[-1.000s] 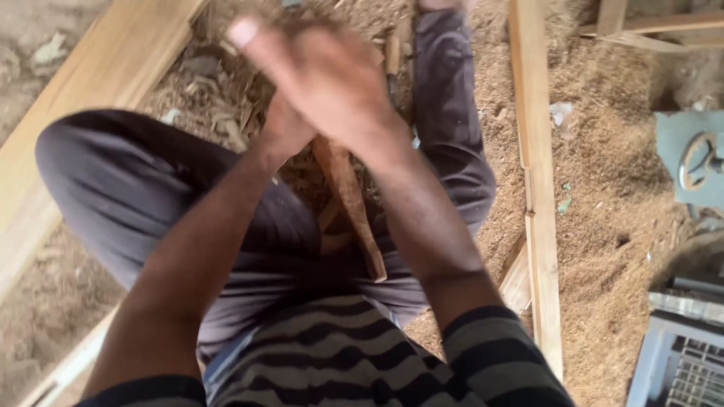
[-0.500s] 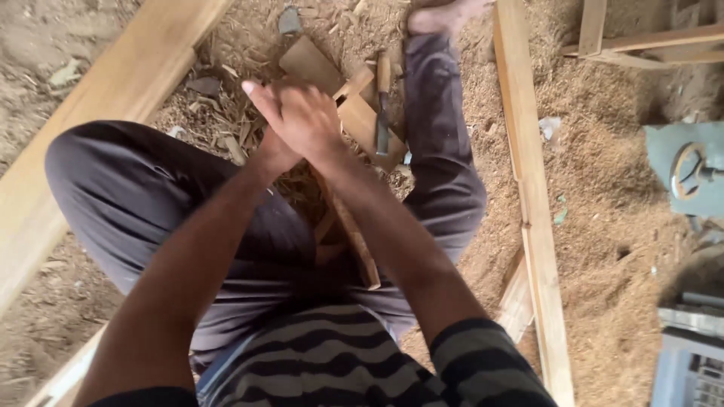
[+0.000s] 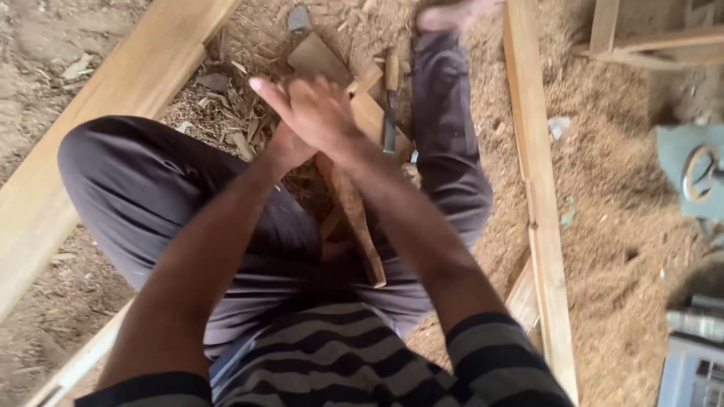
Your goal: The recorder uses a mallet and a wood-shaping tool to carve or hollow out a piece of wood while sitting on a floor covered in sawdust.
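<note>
I sit on sawdust-covered ground with my legs in dark trousers spread apart. My right hand lies flat, fingers stretched out, pressed over my left hand, which is mostly hidden beneath it. Neither hand visibly holds anything. Under the hands, a narrow wooden strip runs between my legs toward my lap. A chisel with a wooden handle lies on the ground just right of the hands, beside my right leg. Flat wood offcuts and shavings lie beyond the hands.
A long pale plank runs diagonally on the left. Another long plank runs along the right. A teal machine part and a grey box sit at the right edge. Sawdust covers the ground.
My joined hands have dropped from close to the camera to lower over the ground, still pressed together. The view has shifted, showing more offcuts and the chisel.
</note>
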